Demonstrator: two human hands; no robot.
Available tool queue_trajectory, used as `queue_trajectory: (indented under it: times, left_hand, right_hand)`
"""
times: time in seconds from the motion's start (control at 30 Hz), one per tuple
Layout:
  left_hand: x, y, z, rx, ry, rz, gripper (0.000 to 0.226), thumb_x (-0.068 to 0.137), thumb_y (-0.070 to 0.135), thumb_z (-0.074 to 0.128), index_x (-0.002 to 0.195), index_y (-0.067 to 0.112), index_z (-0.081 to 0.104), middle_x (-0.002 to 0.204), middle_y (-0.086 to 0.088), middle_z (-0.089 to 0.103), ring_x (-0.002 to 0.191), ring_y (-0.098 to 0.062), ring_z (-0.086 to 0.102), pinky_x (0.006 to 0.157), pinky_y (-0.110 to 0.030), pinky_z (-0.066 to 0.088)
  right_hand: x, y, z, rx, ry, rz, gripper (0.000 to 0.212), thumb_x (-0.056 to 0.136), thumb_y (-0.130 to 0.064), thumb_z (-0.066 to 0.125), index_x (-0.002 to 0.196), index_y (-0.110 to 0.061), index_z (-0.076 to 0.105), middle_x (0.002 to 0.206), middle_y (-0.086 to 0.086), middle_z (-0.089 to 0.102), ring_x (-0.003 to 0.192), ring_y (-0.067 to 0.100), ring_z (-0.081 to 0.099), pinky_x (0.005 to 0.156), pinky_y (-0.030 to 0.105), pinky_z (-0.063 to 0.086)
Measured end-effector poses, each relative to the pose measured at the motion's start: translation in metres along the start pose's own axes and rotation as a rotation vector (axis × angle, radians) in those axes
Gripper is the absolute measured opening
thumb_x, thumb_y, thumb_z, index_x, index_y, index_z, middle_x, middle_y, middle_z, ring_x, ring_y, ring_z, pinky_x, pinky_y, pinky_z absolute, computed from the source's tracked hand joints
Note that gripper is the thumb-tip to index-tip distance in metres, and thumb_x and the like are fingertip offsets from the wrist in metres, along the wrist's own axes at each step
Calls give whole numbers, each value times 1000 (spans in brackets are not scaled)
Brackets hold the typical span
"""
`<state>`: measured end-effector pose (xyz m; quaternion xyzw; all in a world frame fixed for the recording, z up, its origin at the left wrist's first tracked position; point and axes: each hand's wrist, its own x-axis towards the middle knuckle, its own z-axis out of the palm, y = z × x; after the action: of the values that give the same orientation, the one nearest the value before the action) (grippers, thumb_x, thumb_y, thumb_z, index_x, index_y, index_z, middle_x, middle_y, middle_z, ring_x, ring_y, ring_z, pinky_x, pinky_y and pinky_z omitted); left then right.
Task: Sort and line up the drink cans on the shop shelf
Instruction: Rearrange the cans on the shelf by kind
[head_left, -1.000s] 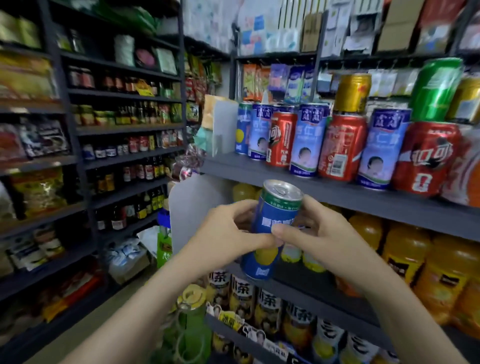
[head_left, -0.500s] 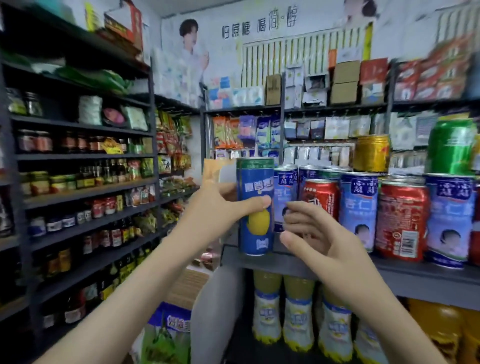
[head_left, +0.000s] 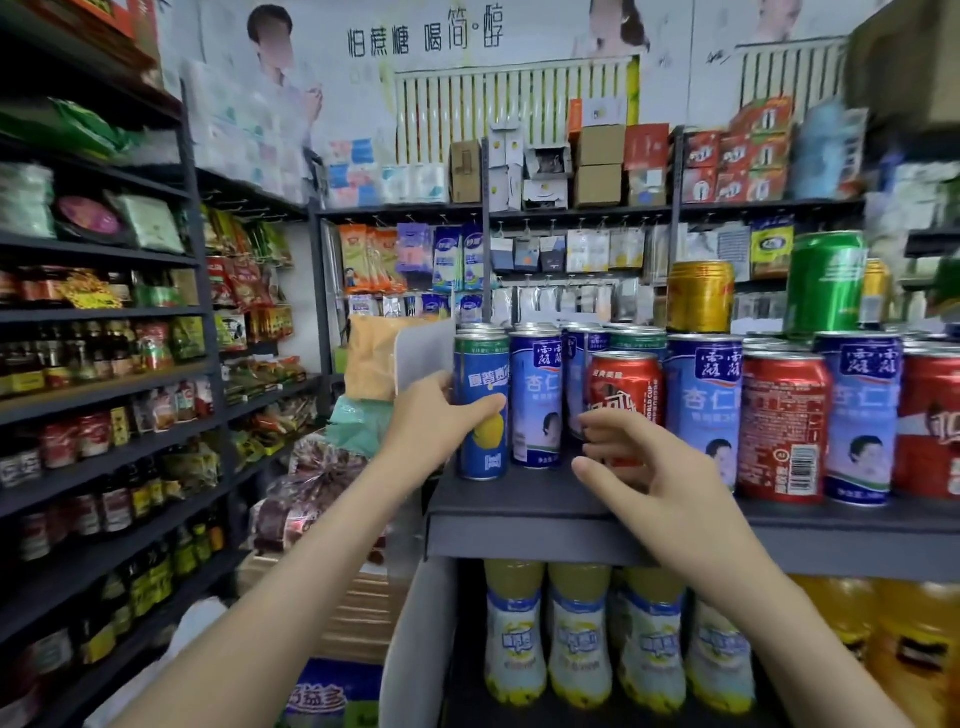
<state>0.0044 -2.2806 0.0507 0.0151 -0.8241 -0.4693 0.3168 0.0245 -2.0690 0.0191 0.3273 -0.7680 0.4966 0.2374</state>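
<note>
The blue can (head_left: 480, 410) now stands on the shelf's (head_left: 519, 519) left end rather than in mid-air, left hand (head_left: 431, 421) wrapped round it, right hand (head_left: 644, 467) loose and empty above the shelf's front edge; best square its label forward before letting go.

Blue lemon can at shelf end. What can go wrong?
Tall blue lemon can, gripped by the left hand, stands at the grey shelf's left edge; a careless release might tip it off. Right hand hovers close before the short red cola can; a nudge could topple it.
</note>
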Motion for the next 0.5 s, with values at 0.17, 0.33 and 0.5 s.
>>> queue_trajectory:
  times: [0.17,0.33,0.5]
  left_hand:
    - [6,-2,4,93,-6,-24,47,80,37,72,116,17,49,112,1,63,101,-17,61,90,-37,50]
    - [-3,7,14,292,71,40,64,82,36,67,132,10,37,132,-9,49,120,-26,49,96,-40,43]
    - [-30,38,21,484,180,266,80,86,40,60,146,10,17,148,-9,20,137,-25,20,108,-33,23]
  right_hand:
    - [-1,1,-4,-49,11,-23,31,85,-21,66,116,-25,60,104,-14,62,98,-4,57,86,12,47]
    - [-5,3,-13,-61,23,-29,31,86,-19,67,116,-25,60,104,-13,63,96,-6,57,80,6,45]
    - [-9,3,-30,-68,35,-55,32,85,-18,67,115,-27,59,101,-13,64,94,-5,59,80,8,47]
